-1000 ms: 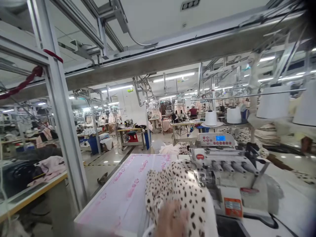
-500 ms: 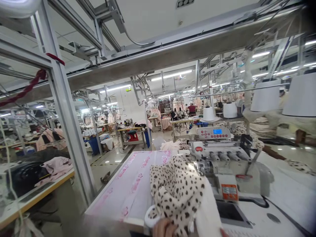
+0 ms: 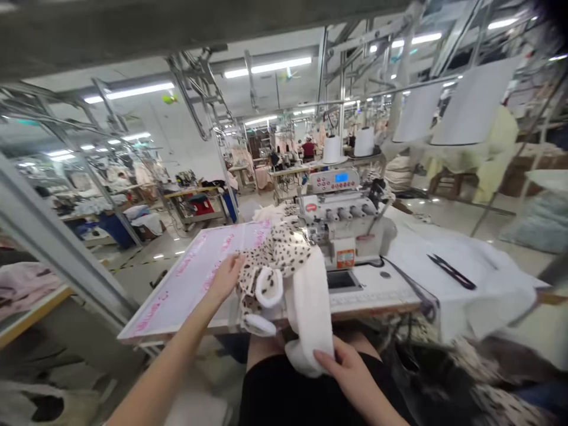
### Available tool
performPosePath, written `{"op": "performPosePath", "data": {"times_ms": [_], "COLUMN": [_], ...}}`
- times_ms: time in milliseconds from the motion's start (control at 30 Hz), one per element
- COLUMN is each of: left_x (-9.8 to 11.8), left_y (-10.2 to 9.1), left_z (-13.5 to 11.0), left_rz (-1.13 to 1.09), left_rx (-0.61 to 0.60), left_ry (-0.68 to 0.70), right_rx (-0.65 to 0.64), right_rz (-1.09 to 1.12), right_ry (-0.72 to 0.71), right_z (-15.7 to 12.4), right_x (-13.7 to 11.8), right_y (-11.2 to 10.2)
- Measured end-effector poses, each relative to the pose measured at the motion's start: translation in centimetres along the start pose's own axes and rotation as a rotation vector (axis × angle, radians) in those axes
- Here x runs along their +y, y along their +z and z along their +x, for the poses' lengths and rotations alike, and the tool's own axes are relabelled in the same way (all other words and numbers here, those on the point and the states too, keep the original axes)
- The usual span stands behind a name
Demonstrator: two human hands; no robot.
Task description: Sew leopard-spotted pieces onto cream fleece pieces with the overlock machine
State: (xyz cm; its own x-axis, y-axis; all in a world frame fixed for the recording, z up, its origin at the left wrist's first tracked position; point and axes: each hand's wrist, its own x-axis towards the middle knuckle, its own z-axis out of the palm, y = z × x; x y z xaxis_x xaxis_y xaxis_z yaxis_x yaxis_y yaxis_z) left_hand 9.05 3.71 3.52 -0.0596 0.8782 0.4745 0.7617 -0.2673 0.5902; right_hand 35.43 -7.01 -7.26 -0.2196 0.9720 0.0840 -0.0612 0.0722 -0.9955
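Gripping a spotted garment (image 3: 284,247), both hands (image 3: 228,273) (image 3: 341,362) face the sewing machine (image 3: 348,222) (scissors (image 3: 464,281) lie right).

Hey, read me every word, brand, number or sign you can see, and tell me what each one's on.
Nothing is legible.
Red oval badge on the overlock sewing machine: lettering too blurred.
Orange label on its front: print too small.
Blue display on its control panel: characters unreadable.
Pink markings on the white tabletop: possibly lettering, unreadable.
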Motion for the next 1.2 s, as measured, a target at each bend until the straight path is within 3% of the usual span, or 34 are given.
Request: {"op": "performPosePath", "data": {"times_ms": [67, 133, 233, 333, 500, 600, 733, 900, 1000, 1033, 1067, 1100, 1200], "left_x": [-0.5, -0.4, 0.4, 0.6, -0.7, -1.8, -2.9, -2.5, 0.5, 1.8, 3.2, 4.5, 7.2], "left_y": [1.3, 2.8, 5.5, 7.9, 9.5, 9.2, 7.8, 2.9, -1.0, -2.0, -2.6, -2.9, -1.5], "left_z": [-2.2, -5.8, -10.8, -13.3, -13.6, -13.0, -11.6, -9.4, -9.2, -9.4, -9.7, -10.2, -12.2], "left_rz": [0.054, 0.086, 0.101, 0.148, 0.320, 0.312, 0.220, 0.185, 0.143, 0.130, 0.111, 0.099, 0.056], "left_rx": [0.221, 0.357, 0.381, 0.353, 0.380, 0.456, 0.469, 0.323, 0.012, -0.234, -0.406, -0.493, -0.428], "left_ry": [0.082, 0.231, 0.444, 0.500, 0.464, 0.386, 0.232, 0.055, 0.082, 0.163, 0.257, 0.363, 0.664], "right_rx": [0.002, 0.003, -0.024, -0.026, -0.020, -0.046, -0.056, -0.038, -0.039, -0.031, -0.026, -0.023, -0.064], "right_rz": [0.032, 0.055, 0.083, 0.103, 0.076, 0.064, 0.021, -0.104, -0.088, -0.081, -0.071, -0.053, 0.035], "right_ry": [0.011, 0.014, -0.010, -0.034, 0.016, 0.065, 0.073, 0.050, 0.100, 0.097, 0.085, 0.070, 0.043], "right_z": [-0.2, -0.3, -0.2, -0.2, -0.6, -1.1, -1.6, -2.0, -2.6, -2.8, -3.1, -3.3, -4.2], "right_x": [-0.1, -0.1, -0.1, 0.1, 0.6, 1.1, 1.6, 0.9, -0.1, -0.5, -1.0, -1.4, -2.6], "right_y": [0.0, 0.1, 0.2, 0.3, 0.4, 0.5, 0.6, 0.4, 0.7, 0.9, 1.2, 1.6, 2.6]}}
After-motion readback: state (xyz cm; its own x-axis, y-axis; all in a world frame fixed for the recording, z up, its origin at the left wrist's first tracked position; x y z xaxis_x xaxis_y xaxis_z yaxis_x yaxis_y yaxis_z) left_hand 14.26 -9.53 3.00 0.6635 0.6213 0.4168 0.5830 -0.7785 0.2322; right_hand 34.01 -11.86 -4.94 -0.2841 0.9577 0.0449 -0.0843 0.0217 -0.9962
